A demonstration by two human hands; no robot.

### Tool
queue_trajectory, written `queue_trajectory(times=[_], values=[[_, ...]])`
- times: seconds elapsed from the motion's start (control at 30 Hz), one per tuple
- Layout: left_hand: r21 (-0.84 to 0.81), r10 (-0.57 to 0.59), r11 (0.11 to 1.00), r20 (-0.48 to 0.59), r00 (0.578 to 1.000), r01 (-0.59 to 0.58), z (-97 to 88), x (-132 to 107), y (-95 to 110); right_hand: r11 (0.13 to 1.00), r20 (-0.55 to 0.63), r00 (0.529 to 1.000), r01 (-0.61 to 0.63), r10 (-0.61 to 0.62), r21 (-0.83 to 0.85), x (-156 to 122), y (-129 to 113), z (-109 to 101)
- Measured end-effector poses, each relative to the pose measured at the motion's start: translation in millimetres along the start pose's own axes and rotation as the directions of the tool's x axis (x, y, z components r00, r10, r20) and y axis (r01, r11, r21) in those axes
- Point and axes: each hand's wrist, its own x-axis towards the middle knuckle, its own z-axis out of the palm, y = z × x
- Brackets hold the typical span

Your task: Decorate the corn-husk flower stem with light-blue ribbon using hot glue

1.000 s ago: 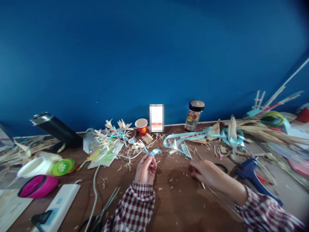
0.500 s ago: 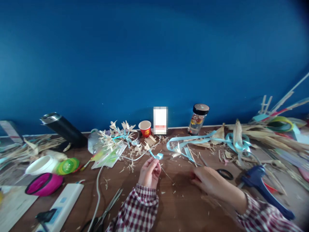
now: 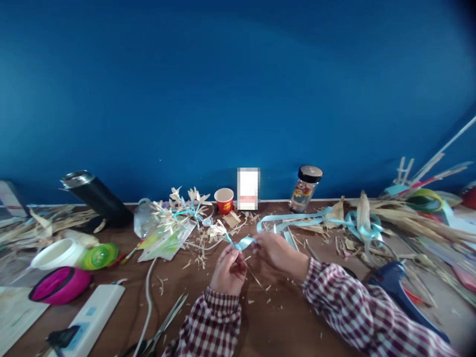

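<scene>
My left hand (image 3: 228,270) is closed in a pinch on a thin stem that carries a small straw flower (image 3: 218,229) wrapped with a short light-blue ribbon piece (image 3: 243,242). My right hand (image 3: 277,250) has come beside it and its fingers pinch the free end of that ribbon piece. Both hands hover over the brown table (image 3: 282,317), in plaid sleeves. A bunch of finished straw flowers (image 3: 178,206) tied with blue ribbon lies just behind, to the left.
A long blue ribbon (image 3: 297,220) and dry husks (image 3: 401,213) lie at right, a blue glue gun (image 3: 396,287) by my right arm. Scissors (image 3: 163,322), a white cable, a power strip (image 3: 92,317), a pink bowl (image 3: 59,285), red cup (image 3: 224,200), jar (image 3: 307,182) and black flask (image 3: 94,198) stand around.
My right hand left the table at right and moved left to the ribbon piece held by my left hand, pinching its end. The left hand stayed about where it was.
</scene>
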Motion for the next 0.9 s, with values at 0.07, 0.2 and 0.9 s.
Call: queue_trajectory(times=[0.07, 0.2, 0.9], values=[[0.000, 0.007, 1.000, 0.052, 0.999, -0.007, -1.0, -0.9, 1.2, 0.996, 0.060, 0.998, -0.013, 0.018, -0.087, 10.5, -3.8, 6.0], [0.037, 0.012, 0.999, 0.111, 0.994, -0.016, -1.8, -1.2, 2.0, 0.965, 0.136, 0.987, -0.045, 0.082, -0.256, 24.5, -10.5, 13.1], [-0.024, -0.011, 1.000, 0.051, 0.999, 0.013, 2.3, -2.2, 3.8, 0.904, 0.359, 0.922, 0.027, 0.142, -0.428, 37.9, -27.5, 12.4]])
